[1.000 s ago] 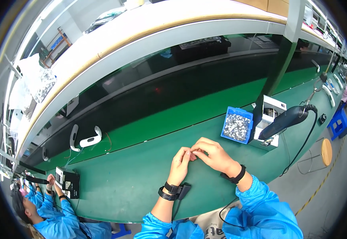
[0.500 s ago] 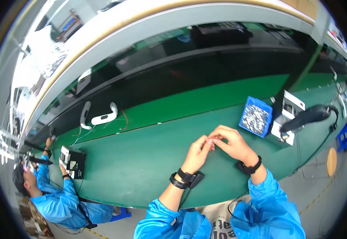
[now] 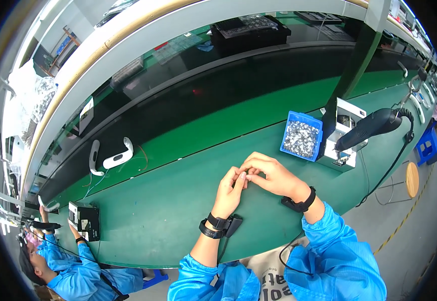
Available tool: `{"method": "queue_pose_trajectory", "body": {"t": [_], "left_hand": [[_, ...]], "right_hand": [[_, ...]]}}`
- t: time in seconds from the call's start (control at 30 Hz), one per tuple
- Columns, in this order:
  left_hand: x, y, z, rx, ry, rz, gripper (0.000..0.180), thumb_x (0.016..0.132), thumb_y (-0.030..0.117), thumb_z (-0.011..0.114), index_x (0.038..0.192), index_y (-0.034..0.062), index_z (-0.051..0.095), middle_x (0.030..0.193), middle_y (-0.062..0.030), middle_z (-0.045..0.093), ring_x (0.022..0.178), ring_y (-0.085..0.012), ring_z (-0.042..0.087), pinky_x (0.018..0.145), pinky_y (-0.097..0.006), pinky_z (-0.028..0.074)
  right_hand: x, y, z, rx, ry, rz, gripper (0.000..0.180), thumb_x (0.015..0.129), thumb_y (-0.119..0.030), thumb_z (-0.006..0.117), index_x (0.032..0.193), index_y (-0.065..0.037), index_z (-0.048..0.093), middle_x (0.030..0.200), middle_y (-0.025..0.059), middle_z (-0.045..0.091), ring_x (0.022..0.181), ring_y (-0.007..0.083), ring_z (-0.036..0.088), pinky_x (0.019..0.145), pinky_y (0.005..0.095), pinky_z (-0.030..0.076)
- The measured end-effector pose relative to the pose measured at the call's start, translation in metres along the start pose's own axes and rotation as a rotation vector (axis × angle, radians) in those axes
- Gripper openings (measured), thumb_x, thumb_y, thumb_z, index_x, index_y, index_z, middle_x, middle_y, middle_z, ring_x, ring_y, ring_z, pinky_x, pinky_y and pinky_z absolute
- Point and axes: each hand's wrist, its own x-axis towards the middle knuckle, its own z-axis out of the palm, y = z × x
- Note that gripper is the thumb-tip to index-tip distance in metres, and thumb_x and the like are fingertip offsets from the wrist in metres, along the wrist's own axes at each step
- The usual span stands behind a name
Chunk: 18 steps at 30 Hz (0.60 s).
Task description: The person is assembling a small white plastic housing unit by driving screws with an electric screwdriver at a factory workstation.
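Over the middle of the green workbench [image 3: 168, 215], my left hand [image 3: 227, 193] and my right hand [image 3: 273, 175] meet at the fingertips. Both are closed in a pinch; whatever lies between the fingers is too small or too hidden to make out. Beyond my right hand stands a blue bin [image 3: 301, 136] heaped with many small silvery and dark parts. Right beside it is a black and white machine [image 3: 347, 123], and a black electric screwdriver [image 3: 374, 128] with a coiled cord leans across in front of it.
A dark conveyor belt [image 3: 203, 90] runs behind the bench beneath a shelf. Two white curved pieces [image 3: 119, 159] with thin wires lie at the far left. A co-worker in blue [image 3: 78, 266] sits left by a black box [image 3: 89, 220]. A round wooden stool [image 3: 412, 179] stands at right.
The whole view has shifted, so bench items and my hands appear further left. My hands stay joined at the fingertips. The co-worker's raised hand now holds a white curved piece.
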Motion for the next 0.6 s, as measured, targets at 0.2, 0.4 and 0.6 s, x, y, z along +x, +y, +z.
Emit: {"method": "queue_pose_trajectory", "body": {"t": [0.2, 0.4, 0.6], "left_hand": [[0.001, -0.007, 0.001, 0.016, 0.012, 0.009, 0.016, 0.112, 0.015, 0.05, 0.101, 0.0044, 0.056, 0.08, 0.0022, 0.054, 0.074, -0.006, 0.048, 0.067, -0.025, 0.042], [0.0, -0.011, 0.0, -0.016, 0.018, 0.013, 0.019, 0.112, 0.017, 0.05, 0.097, 0.0058, 0.053, 0.079, 0.0034, 0.05, 0.072, -0.0059, 0.043, 0.064, -0.024, 0.038], [-0.001, -0.007, -0.006, -0.034, -0.004, -0.034, 0.022, 0.112, 0.019, 0.049, 0.095, 0.0062, 0.054, 0.081, 0.0027, 0.052, 0.075, -0.0072, 0.046, 0.069, -0.025, 0.041]], "right_hand": [[0.0, -0.001, 0.008, -0.158, 0.039, -0.078, 0.018, 0.095, 0.0, 0.068, 0.113, 0.001, 0.068, 0.104, 0.0123, 0.064, 0.086, 0.0228, 0.069, 0.078, 0.0349, 0.057], [-0.001, -0.002, 0.006, -0.234, 0.084, -0.05, 0.012, 0.092, 0.0, 0.07, 0.103, 0.0, 0.068, 0.09, 0.0099, 0.065, 0.079, 0.0206, 0.067, 0.069, 0.0331, 0.055], [0.001, -0.001, 0.006, -0.237, 0.047, -0.025, 0.008, 0.092, -0.003, 0.072, 0.098, 0.001, 0.068, 0.087, 0.0098, 0.066, 0.076, 0.0208, 0.067, 0.068, 0.0337, 0.054]]}}
